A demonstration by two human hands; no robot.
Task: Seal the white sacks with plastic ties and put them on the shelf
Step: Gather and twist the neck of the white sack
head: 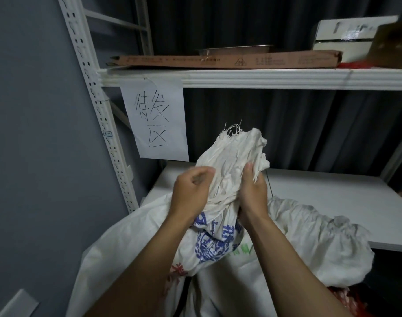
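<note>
Squarely at centre: white sack point(232, 156) held at the neck by both hands

Top of the sack gathered and twisted into a thick bunch, frayed threads sticking up at its 12 o'clock. Left hand point(192, 191) pressed to the 9 o'clock side of the bunch, fingers curled tight, folds of cloth running in under them. Right hand point(253, 193) clamped on the 3 o'clock side, thumb lying upward along the fabric, fingers wrapped round behind and out of sight. Hands close together, kept apart only by the gathered cloth between them.

Toward 6 o'clock of the hands, the swollen body of the same sack, blue print across it and red print lower down at 7 o'clock. Overlapping the front edge of the lower shelf board point(332, 197); cannot tell whether resting on it.

Just beside the right hand at 3 o'clock, a thin dark strip point(269, 184) standing up over the board, too fine to identify.

At 4 o'clock, a second white sack point(321, 236), slumped and crumpled across the board's front edge.

At 10 o'clock, a handwritten paper sign point(156, 124) hanging from the upper shelf beam point(241, 78). Up at 12 o'clock on that shelf, a flat brown cardboard box point(218, 60) with a metal tray point(236, 49) on top; at 2 o'clock, a white box point(346, 35). Perforated white upright point(97, 99) at 10 o'clock, against a grey wall.
</note>
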